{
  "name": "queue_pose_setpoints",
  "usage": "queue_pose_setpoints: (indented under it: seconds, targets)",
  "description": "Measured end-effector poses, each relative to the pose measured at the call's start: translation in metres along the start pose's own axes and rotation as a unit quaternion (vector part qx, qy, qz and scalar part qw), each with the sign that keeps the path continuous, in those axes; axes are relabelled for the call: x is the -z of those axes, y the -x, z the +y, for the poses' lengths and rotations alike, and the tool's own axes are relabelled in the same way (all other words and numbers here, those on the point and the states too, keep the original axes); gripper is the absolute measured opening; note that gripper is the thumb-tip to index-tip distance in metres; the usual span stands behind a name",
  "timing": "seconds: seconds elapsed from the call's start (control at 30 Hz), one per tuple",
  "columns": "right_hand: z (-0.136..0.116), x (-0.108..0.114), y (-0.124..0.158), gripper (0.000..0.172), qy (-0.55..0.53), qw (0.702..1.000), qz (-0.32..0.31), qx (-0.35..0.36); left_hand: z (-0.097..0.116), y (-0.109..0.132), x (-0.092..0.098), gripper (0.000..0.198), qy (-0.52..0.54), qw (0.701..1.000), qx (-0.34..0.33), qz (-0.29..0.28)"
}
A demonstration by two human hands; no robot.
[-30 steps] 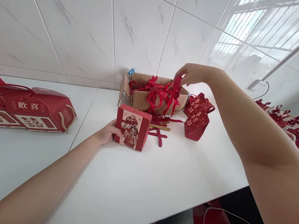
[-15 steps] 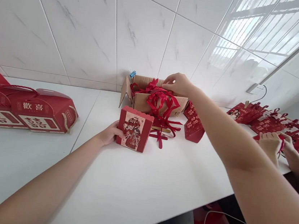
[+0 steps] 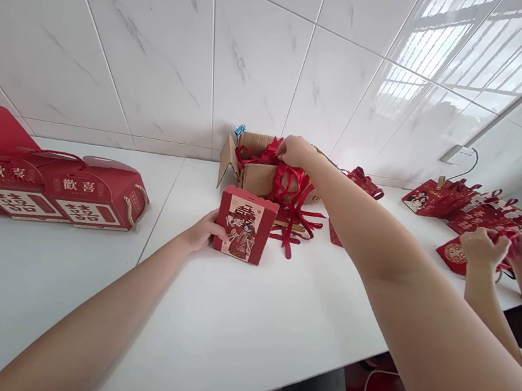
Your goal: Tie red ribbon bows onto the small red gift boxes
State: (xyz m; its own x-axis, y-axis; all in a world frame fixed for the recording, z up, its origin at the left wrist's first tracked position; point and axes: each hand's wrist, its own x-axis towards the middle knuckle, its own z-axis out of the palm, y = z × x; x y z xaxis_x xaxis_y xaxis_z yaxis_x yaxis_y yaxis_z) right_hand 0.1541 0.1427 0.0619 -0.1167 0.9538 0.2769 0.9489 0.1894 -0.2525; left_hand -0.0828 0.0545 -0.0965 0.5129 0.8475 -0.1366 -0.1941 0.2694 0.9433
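My left hand [image 3: 204, 231] grips the left edge of a red gift box [image 3: 245, 226] with a cartoon couple printed on its front, its thumb across the print. The gift box is tilted slightly on the white table. Behind it stands an open cardboard box [image 3: 259, 179] full of red ribbons [image 3: 291, 183], many of which spill over its front edge onto the table. My right hand [image 3: 297, 152] is over the cardboard box, fingers closed on red ribbon at the top of the heap. My right forearm covers the box's right end.
Two large red gift boxes [image 3: 87, 196] with rope handles stand at left. A blue binder clip [image 3: 239, 130] sits on the cardboard box. Another person's hands [image 3: 485, 248] work at right beside rows of red gift bags [image 3: 425, 196]. A tiled wall closes off the back.
My right hand has moved slightly left and down onto the ribbons. My left hand still holds the gift box. The view has shifted a little; the co-worker's hands moved.
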Motion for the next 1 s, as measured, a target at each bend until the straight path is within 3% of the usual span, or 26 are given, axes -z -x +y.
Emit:
queue_pose_setpoints:
  seconds: [0.13, 0.23, 0.33, 0.57, 0.7, 0.8, 0.83, 0.9, 1.0]
  targets:
    - [0.002, 0.019, -0.001, 0.015, -0.089, 0.988, 0.115, -0.061, 0.0, 0.0, 0.001, 0.054, -0.006, 1.0, 0.0, -0.009]
    - [0.004, 0.036, 0.001, 0.012, -0.244, 0.951, 0.172, -0.083, 0.001, 0.0, 0.0, 0.055, -0.012, 1.0, 0.004, -0.005]
    - [0.002, 0.053, 0.01, 0.012, -0.344, 0.919, 0.175, -0.082, 0.001, 0.0, 0.0, 0.054, -0.016, 1.0, 0.003, -0.001]
    - [0.004, 0.085, 0.051, 0.016, -0.4, 0.902, 0.137, -0.09, 0.001, 0.0, -0.002, 0.054, -0.047, 0.998, -0.009, 0.028]
    - [0.021, 0.065, 0.082, 0.017, -0.35, 0.92, 0.164, -0.061, 0.002, 0.0, -0.002, 0.051, -0.046, 0.999, -0.013, 0.026]
    - [0.033, 0.03, 0.11, 0.014, -0.24, 0.968, 0.059, -0.046, 0.002, 0.0, -0.001, 0.05, -0.033, 0.999, -0.012, 0.011]
    - [0.036, 0.019, 0.118, 0.023, -0.236, 0.97, 0.041, -0.032, 0.002, -0.001, 0.0, 0.049, -0.032, 0.999, -0.011, 0.008]
    - [0.041, 0.003, 0.127, 0.032, -0.259, 0.963, 0.063, -0.04, 0.002, -0.002, 0.001, 0.048, -0.037, 0.999, -0.011, 0.006]
    - [0.049, -0.007, 0.122, 0.035, -0.23, 0.958, 0.13, -0.112, 0.002, -0.002, 0.001, 0.047, -0.041, 0.999, -0.012, 0.012]
